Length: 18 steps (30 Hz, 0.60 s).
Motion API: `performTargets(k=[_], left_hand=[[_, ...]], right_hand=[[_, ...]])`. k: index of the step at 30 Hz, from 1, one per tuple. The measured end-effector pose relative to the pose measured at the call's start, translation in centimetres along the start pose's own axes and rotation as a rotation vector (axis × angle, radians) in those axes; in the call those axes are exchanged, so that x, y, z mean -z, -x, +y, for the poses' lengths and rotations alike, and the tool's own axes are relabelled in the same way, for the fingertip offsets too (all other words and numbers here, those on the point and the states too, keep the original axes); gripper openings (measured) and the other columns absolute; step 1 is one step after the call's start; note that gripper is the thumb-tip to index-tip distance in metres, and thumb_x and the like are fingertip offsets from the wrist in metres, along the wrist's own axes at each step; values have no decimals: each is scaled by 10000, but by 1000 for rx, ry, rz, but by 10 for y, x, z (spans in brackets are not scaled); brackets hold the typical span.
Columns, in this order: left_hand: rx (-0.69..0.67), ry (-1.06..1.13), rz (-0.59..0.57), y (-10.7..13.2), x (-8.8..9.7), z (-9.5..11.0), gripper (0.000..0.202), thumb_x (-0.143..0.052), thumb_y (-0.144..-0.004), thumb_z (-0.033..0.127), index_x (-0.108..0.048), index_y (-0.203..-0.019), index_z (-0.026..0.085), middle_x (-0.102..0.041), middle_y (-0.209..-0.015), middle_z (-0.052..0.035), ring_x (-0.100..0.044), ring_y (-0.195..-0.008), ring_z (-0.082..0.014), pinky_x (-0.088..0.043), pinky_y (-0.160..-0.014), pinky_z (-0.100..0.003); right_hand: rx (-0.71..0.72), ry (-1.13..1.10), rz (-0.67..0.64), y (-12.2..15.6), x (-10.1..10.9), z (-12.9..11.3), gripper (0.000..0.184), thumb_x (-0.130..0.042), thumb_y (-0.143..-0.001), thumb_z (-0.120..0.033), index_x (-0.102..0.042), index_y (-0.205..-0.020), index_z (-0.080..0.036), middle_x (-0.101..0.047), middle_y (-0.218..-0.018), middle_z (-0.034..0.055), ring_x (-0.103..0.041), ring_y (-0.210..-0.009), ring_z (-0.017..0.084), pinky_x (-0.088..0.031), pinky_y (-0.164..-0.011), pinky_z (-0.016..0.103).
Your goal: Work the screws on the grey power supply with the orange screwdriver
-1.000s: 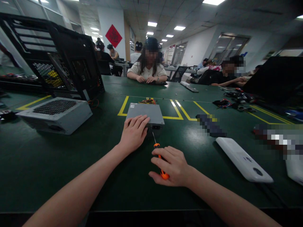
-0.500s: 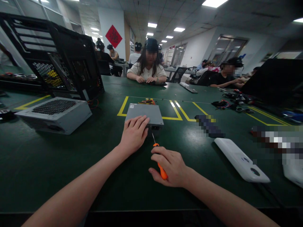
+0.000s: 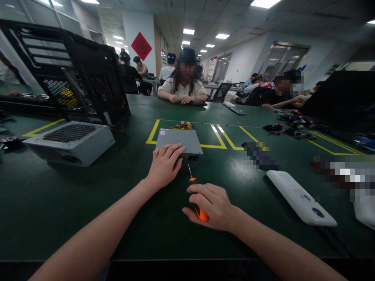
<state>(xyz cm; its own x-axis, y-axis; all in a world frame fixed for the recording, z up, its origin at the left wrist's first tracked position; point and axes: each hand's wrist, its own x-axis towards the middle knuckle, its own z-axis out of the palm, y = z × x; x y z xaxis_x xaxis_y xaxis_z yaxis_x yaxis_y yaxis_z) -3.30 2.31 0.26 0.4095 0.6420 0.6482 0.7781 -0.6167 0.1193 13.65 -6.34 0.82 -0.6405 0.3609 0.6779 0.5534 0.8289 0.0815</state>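
A grey metal power supply box (image 3: 183,140) lies on the green table inside a yellow marked square. My left hand (image 3: 164,164) rests flat on its near left corner, fingers stretched over the top. My right hand (image 3: 210,205) is closed round the orange handle of a screwdriver (image 3: 195,195). The thin shaft points forward and its tip sits at the box's near face. A bundle of coloured wires (image 3: 181,125) shows behind the box.
A second grey power supply (image 3: 70,141) and an open black computer case (image 3: 70,74) stand at the left. A white cover (image 3: 301,197) lies at the right. Loose cables (image 3: 288,128) lie further right. People sit at the table's far side.
My right hand has rolled slightly on the screwdriver handle and shifted a little nearer the box. My left hand stays on the box.
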Motion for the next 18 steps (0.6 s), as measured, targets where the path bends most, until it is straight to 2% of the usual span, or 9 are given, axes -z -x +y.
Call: performTargets(k=[7,11,14,18], left_hand=[[2,23,-7,-2,0,-2,341,-423,-851,260,-459,-1189,267,-480,-1257,-14,-387,-1145,-210,-273,-917,-389],[-4,31,-11,-3,1,-4,328,-407,-858,266,-466,-1180,261,-486,-1251,-23,-392,-1139,-212,-273,-910,-391],[-6,34,-13,-4,1,-5,325,-403,-859,264,-467,-1178,261,-489,-1248,-23,-393,-1138,-209,-274,-913,-391],[-1,15,-5,-3,0,-4,339,-421,-848,262,-462,-1185,265,-488,-1248,-26,-395,-1136,-213,-273,-914,-394]], right_hand=[[17,13,-12,0,0,-1,326,-513,-749,-445,-549,-829,-132,-627,-849,101,-579,-661,148,-444,-524,248],[1,7,20,1,-1,-2,261,-522,-759,-392,-530,-781,-133,-608,-846,105,-573,-665,137,-448,-535,231],[2,39,-11,1,0,-2,196,-543,-750,-346,-539,-761,-150,-592,-863,108,-554,-666,143,-440,-540,248],[3,51,-12,1,0,-1,203,-549,-746,-311,-527,-858,-143,-586,-856,102,-552,-691,155,-454,-555,265]])
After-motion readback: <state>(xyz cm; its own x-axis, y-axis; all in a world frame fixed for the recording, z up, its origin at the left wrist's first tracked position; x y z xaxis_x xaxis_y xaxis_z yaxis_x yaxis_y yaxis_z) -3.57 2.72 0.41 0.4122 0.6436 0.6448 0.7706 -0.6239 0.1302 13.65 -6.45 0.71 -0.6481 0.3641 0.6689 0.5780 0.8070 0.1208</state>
